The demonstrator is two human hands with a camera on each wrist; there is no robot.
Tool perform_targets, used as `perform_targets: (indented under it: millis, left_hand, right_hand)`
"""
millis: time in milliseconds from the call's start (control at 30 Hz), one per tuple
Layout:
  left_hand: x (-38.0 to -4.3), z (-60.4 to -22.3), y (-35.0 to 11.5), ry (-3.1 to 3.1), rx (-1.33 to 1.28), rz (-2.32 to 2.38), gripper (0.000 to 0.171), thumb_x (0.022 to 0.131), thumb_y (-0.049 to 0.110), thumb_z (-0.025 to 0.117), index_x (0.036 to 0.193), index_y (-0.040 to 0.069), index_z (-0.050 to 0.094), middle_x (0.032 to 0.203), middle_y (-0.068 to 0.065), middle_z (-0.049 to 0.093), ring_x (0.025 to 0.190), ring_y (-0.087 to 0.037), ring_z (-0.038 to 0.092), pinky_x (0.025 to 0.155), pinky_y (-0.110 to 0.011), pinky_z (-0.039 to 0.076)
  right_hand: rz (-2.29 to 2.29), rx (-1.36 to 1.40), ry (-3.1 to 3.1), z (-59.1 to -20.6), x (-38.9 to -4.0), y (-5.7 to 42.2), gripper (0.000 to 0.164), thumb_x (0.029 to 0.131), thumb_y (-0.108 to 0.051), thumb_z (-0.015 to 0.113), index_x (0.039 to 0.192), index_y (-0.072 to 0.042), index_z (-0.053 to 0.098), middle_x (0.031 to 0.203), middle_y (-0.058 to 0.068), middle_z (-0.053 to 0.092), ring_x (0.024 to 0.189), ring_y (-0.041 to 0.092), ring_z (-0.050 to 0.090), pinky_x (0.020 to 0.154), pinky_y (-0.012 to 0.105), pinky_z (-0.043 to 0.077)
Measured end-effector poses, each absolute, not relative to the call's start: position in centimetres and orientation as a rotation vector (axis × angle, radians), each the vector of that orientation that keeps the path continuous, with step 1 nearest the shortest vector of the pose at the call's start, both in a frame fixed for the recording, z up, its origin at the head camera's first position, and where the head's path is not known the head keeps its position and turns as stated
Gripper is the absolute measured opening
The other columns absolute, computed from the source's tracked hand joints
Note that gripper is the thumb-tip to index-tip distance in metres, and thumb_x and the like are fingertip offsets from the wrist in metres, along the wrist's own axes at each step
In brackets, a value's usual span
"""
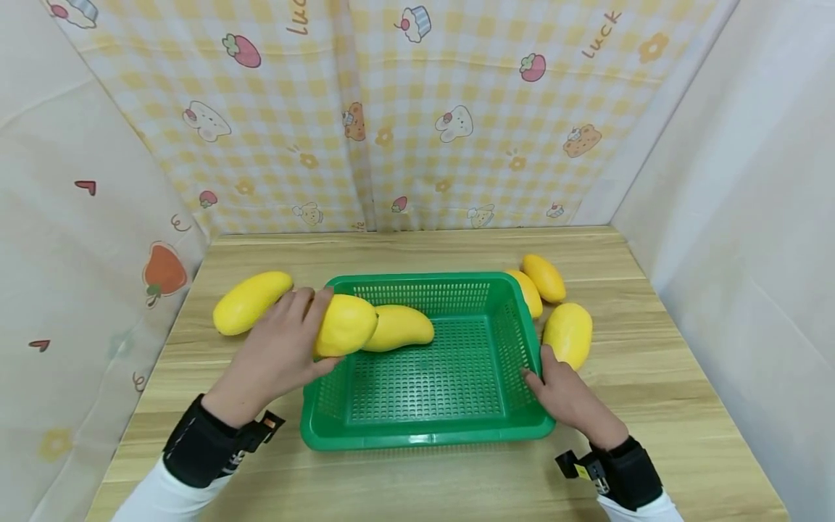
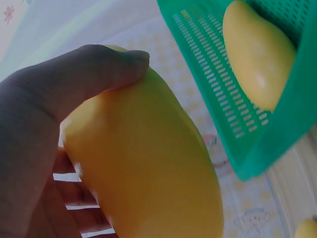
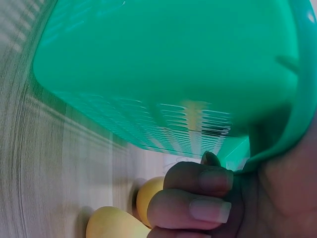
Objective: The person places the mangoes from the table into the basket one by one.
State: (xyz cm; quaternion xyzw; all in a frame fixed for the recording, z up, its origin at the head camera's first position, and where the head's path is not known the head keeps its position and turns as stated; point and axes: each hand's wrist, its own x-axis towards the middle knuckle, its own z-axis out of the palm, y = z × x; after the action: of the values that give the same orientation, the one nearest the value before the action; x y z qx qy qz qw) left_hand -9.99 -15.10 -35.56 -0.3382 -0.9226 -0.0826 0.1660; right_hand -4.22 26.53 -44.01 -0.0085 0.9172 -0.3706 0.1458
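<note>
Left wrist view: held mango [image 2: 151, 153], long axis slanting down rightward.

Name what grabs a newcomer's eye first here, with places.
Probably the bright green, rectangular, perforated plastic basket, set mid-way on the pale wood-grain table, its right rim gripped by the right hand. Next, the large, rounded yellow fruit that the left hand holds at the basket's left end. Behind, a yellow-and-white checked cloth with cartoon prints hangs at the back.
</note>
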Motion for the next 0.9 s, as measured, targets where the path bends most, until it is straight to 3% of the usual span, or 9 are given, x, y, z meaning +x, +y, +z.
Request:
perform_targets:
  millis: [233,367,900]
  left_hand:
    - [-10.2,-35.6,-13.0,-2.673,-1.006,-0.186,0.097,0.065,0.045,0.084,0.134,-0.007,0.041,0.111,-0.024,0.051,0.095,-0.038,0.054,0.078,-0.048,0.05]
    - [-10.3,-35.6,-12.0,-2.699,-1.041,-0.154,0.095,0.069,0.049,0.081,0.135,-0.007,0.042,0.114,-0.024,0.051,0.102,-0.038,0.053,0.083,-0.047,0.049]
    - [-11.3,-35.5,-7.9,-2.621,-1.17,-0.168,0.094,0.071,0.05,0.078,0.14,-0.002,0.041,0.111,-0.016,0.052,0.096,-0.032,0.053,0.082,-0.044,0.049]
  right_hand:
    - [-1.081,-0.027,2.639,-44.2,-4.2,26.6,0.034,0.099,-0.014,0.046,0.125,0.004,0.033,0.097,0.017,0.061,0.075,0.016,0.062,0.062,0.031,0.051]
    - [-1.085,-0.025,2.636,-44.1,-4.2,26.5,0.034,0.099,-0.014,0.047,0.125,0.004,0.033,0.097,0.017,0.061,0.075,0.016,0.062,0.061,0.031,0.051]
    - [-1.097,-0.014,2.644,-44.2,-4.2,26.5,0.033,0.1,-0.014,0.048,0.124,0.003,0.034,0.095,0.016,0.061,0.073,0.016,0.061,0.06,0.031,0.051]
